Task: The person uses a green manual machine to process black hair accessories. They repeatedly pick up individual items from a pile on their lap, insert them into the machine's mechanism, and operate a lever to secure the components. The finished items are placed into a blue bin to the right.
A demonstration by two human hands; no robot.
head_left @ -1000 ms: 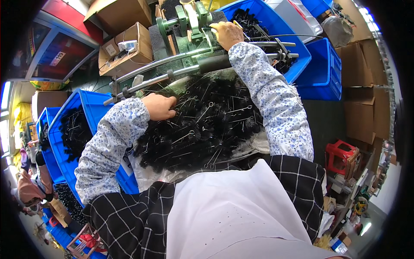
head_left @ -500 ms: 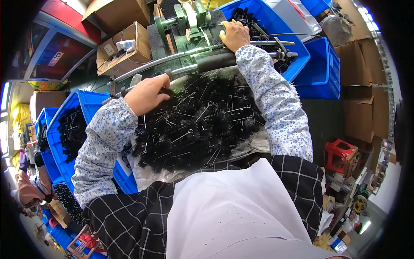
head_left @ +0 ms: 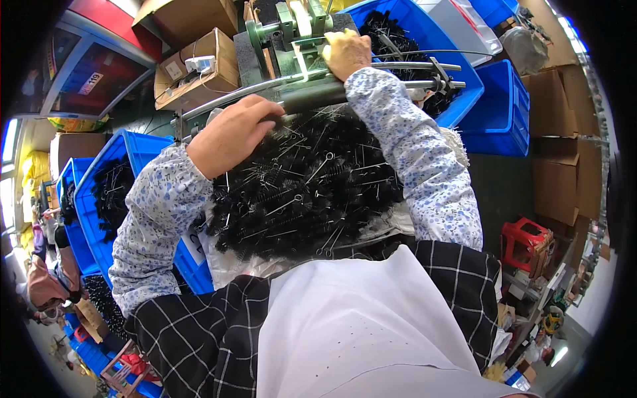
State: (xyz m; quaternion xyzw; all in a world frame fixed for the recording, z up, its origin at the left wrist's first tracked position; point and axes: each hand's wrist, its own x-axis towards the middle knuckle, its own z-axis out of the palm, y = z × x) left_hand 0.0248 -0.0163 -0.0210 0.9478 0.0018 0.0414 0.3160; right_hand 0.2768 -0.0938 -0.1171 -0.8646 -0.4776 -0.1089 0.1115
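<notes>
A heap of black bristle brushes [head_left: 302, 189] with twisted wire stems and small loop ends lies in front of me. My left hand [head_left: 232, 136] is over its far left edge, by the metal rail, with fingers bent and closed; whatever they hold is lost among the dark bristles. Farther off, my right hand [head_left: 348, 54] is at the green bench machine [head_left: 292, 33], just right of its pale wheel [head_left: 301, 18]. Yellow coverings show on its fingertips. Those fingers are pinched together, and what is between them cannot be made out.
A metal rail with a dark sleeve [head_left: 315, 97] runs between the heap and the machine. Blue bins [head_left: 458, 99] with more brushes stand at the right, and another blue bin [head_left: 136, 156] at the left. A cardboard box [head_left: 199, 79] sits beyond; a red stool [head_left: 524, 245] stands at right.
My right hand has moved a little left, closer to the machine's wheel. My left hand has shifted slightly up and right, toward the dark sleeve on the rail. The view has shifted slightly.
</notes>
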